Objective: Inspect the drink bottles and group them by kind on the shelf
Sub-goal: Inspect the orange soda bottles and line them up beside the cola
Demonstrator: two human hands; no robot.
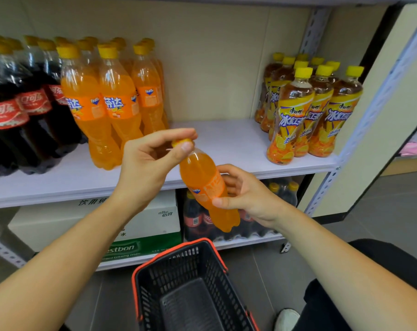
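So the orange soda bottle (207, 185) is tilted in mid-air in front of the shelf (226, 139), above the basket (174, 252). The left hand (150, 158) is pinching its cap (182, 142) between thumb and fingers, and the right hand (245, 194) is curled lightly round the label part. Biggest risk imo is that pinch twisting the cap loose, since fizzy stuff sprays, or the light lower grip slipping. Could also bump the front row of orange bottles (111, 103) when it goes in beside them.

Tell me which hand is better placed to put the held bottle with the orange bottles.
Probably the left hand: it pinches the cap, on the side of the shelved orange bottles.
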